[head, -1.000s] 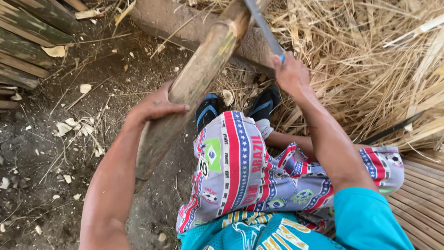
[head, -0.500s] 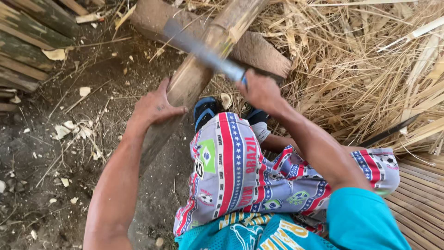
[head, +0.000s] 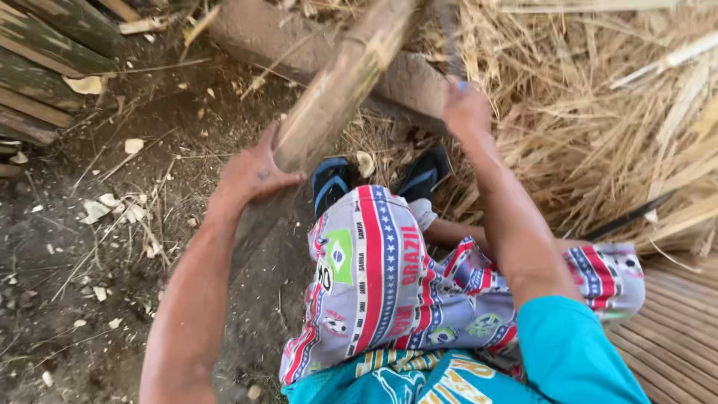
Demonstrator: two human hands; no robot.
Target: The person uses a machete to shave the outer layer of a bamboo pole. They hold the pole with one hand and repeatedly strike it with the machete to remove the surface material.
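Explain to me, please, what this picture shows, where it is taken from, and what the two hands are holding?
The picture comes from a camera worn on a person's head, looking down at their own lap and arms. There is no machine here. The left hand steadies a thick bamboo pole that slants up from the dirt ground. The right hand grips a blade, blurred, raised near the pole's top. Wood chips lie on the dirt, dry straw is piled on the right, and dark sandals show by the knees.

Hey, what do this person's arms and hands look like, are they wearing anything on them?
Both hands, left hand and right hand, are bare, no gloves, rings or watch visible. Forearms are bare too. A short turquoise sleeve covers the right upper arm.
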